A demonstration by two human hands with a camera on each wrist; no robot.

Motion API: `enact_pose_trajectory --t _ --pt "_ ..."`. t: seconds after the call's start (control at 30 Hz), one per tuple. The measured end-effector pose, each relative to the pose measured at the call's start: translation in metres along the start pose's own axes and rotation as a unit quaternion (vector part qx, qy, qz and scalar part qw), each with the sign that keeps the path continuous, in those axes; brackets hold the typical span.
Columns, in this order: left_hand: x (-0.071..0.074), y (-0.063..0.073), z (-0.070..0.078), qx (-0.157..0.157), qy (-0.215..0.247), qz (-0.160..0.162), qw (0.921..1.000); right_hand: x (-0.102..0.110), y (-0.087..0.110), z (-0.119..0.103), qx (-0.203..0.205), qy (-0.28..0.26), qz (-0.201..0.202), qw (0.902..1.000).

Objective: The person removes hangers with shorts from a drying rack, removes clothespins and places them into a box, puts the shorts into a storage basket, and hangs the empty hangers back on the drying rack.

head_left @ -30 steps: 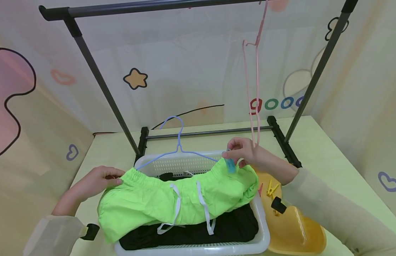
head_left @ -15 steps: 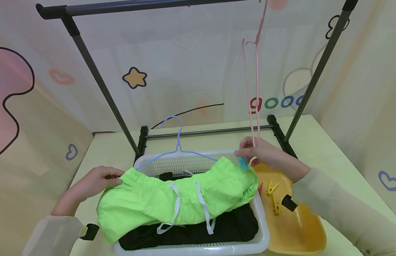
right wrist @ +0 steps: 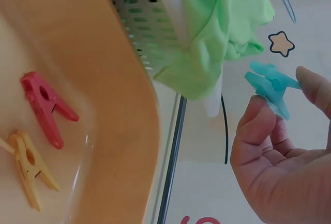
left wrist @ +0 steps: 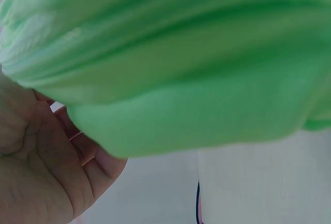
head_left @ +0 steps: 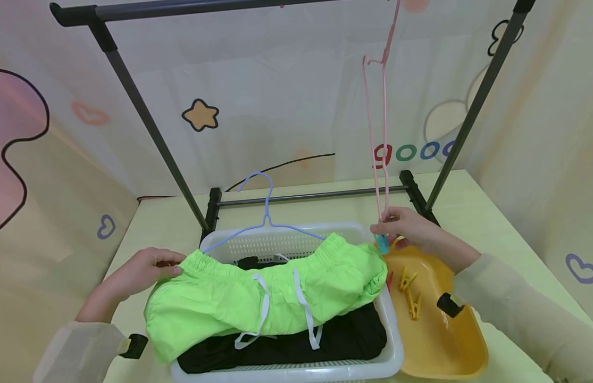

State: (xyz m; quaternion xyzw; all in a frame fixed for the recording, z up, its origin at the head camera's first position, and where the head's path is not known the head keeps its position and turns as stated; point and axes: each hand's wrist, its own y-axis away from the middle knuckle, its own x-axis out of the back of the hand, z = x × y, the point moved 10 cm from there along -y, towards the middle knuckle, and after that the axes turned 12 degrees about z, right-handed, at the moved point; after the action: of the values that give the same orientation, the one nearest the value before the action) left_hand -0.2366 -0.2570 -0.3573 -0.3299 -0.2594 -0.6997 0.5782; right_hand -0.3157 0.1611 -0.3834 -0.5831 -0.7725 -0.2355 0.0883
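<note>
Bright green shorts (head_left: 277,298) with white drawstrings lie over a white basket, a blue hanger (head_left: 267,213) rising from behind their waistband. At the left end of that waistband, my left hand (head_left: 145,274) pinches the fabric between thumb and fingers. In the left wrist view, green cloth covers most of the picture and hides the fingertips. My right hand (head_left: 413,231) pinches a turquoise clothespin (right wrist: 271,84) between thumb and fingers, to the right of the shorts and apart from them. The clothespin's jaws hold nothing.
The white basket (head_left: 399,346) also holds black clothing (head_left: 353,335). Beside it, a yellow basin (head_left: 449,340) contains yellow clothespins (head_left: 411,298) and a red clothespin (right wrist: 46,107). A pink hanger (head_left: 385,106) hangs from the dark rack (head_left: 191,8), close above my right hand.
My right hand has moved right with the turquoise clothespin, away from the waistband of the shorts. My left hand stays at the left end of the shorts.
</note>
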Motion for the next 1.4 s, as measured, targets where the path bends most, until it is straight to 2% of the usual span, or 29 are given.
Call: enact_pose_trajectory --t 0.33,0.53,0.87,1.4 --pt "0.000 0.000 -0.001 0.000 0.001 -0.001 1.0000 0.011 -0.002 0.020 -0.026 0.035 0.003 0.9990" --pt "0.000 0.000 0.000 -0.003 0.006 -0.003 1.0000 0.011 -0.001 0.033 -0.041 0.037 -0.013 0.9984" --pt "0.000 0.000 -0.004 0.013 0.006 0.001 0.9999 0.001 0.002 0.058 -0.064 0.057 -0.042 0.9954" --pt "0.001 0.001 0.001 0.010 0.008 0.004 0.9999 -0.017 0.005 0.083 -0.073 0.100 -0.055 0.9908"
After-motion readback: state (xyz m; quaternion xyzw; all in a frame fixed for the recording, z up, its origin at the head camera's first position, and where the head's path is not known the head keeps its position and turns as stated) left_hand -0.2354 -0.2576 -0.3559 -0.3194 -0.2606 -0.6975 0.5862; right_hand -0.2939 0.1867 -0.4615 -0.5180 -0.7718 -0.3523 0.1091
